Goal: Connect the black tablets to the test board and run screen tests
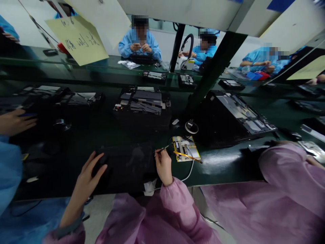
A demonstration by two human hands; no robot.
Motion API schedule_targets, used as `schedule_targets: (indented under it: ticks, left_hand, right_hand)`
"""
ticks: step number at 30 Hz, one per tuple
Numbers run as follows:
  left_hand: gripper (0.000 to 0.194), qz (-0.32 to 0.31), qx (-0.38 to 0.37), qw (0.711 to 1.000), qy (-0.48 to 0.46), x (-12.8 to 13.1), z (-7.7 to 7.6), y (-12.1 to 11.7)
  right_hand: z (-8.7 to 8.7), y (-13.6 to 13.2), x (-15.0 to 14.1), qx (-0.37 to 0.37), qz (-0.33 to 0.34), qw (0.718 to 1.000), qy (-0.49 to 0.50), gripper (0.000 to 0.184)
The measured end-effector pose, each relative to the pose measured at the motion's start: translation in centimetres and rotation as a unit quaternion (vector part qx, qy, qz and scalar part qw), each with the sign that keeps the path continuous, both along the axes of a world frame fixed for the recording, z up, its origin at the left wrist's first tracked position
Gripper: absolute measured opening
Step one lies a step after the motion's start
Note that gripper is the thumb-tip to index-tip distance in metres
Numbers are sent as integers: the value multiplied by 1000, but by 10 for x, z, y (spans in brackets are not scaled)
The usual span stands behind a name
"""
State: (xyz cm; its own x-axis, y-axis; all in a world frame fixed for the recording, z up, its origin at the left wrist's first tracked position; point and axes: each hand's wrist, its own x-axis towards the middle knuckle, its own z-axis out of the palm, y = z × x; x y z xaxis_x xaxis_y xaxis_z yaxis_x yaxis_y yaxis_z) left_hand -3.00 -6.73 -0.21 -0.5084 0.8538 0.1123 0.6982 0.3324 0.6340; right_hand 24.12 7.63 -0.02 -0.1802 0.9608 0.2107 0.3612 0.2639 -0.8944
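Note:
A flat black tablet-like panel [127, 161] lies in front of me on the dark green bench, its screen dark with faint smudges. My left hand [87, 174] rests at its left end, thumb and fingers spread apart. At the right edge of the panel, my right hand [164, 166] pinches the end of a thin cable [166, 147]; the tip is hidden by my fingers. The cable runs toward a yellow-edged board or battery pack [189, 147], crossed by an orange flex strip [186, 156], just right of my right hand.
Behind the panel stands a stack of opened devices [144, 101]; a larger stack [236, 112] is at the right. A round silver-rimmed object [191, 126] sits between. A co-worker's hand [16, 122] is at far left, and a pink-sleeved person [284, 176] sits close on the right.

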Motion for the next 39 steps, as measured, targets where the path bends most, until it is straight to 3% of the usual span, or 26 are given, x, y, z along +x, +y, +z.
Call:
schedule_targets:
  ticks: [5, 10, 15, 18, 23, 27, 29, 32, 35, 37, 39]
  left_hand:
    - [67, -71, -121, 990, 17, 3, -1, -45]
    - [58, -94, -95, 988, 75, -2, -8, -62]
    - [53, -133, -28, 982, 129, -3, -11, -47]
    - [49, -132, 2, 981, 139, 12, -5, -29]
    - [42, -179, -7, 977, 118, 27, -3, -12]
    - [58, -165, -36, 980, 107, 12, -2, -10]
    - [61, -167, -42, 979, 112, 8, 17, 3]
    - [54, -186, 2, 974, 132, 30, 68, 43]
    - [41, -338, 10, 932, 128, 88, 109, 103]
    - [34, -454, -31, 882, 121, 134, 114, 143]
    - [26, -510, -50, 844, 158, 174, 100, 178]
  right_hand:
    - [5, -15, 1, 3, 5, 1000, -21, 11]
    - [2, -22, -3, 28, -20, 999, -9, 7]
    - [0, -16, 6, -16, 7, 1000, 24, 22]
    - [4, -13, 15, -21, -22, 1000, 6, 28]
    - [10, -16, 20, 14, -25, 998, -48, 30]
    - [16, -18, 22, 25, 1, 999, -40, 29]
    - [23, -16, 31, 35, 9, 999, -27, 22]
    - [34, -11, 58, 42, -36, 998, -30, 16]
    - [37, -7, 96, 22, -87, 995, -54, 17]
    - [35, -4, 120, 3, -82, 994, -77, 16]
    - [34, 4, 139, -4, -61, 993, -97, 17]
